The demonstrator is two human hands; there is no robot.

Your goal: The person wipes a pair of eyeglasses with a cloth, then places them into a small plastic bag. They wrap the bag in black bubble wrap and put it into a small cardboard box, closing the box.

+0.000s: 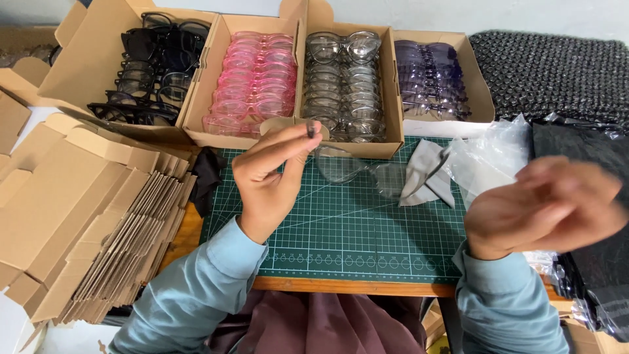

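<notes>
My left hand (270, 177) is raised over the green cutting mat (347, 229) and pinches the temple tip of a pair of clear-framed glasses (347, 165), which hang out to the right just above the mat. My right hand (547, 206) hovers blurred at the mat's right edge, fingers curled; I cannot see anything held in it. A grey cleaning cloth (426, 172) lies on the mat beside the glasses.
Four open cardboard boxes stand at the back: black frames (147, 65), pink frames (252, 82), clear grey frames (342, 82), purple frames (429, 78). Flat cardboard blanks (85, 223) are stacked left. Clear plastic bags (488, 157) and black pouches (590, 151) lie right.
</notes>
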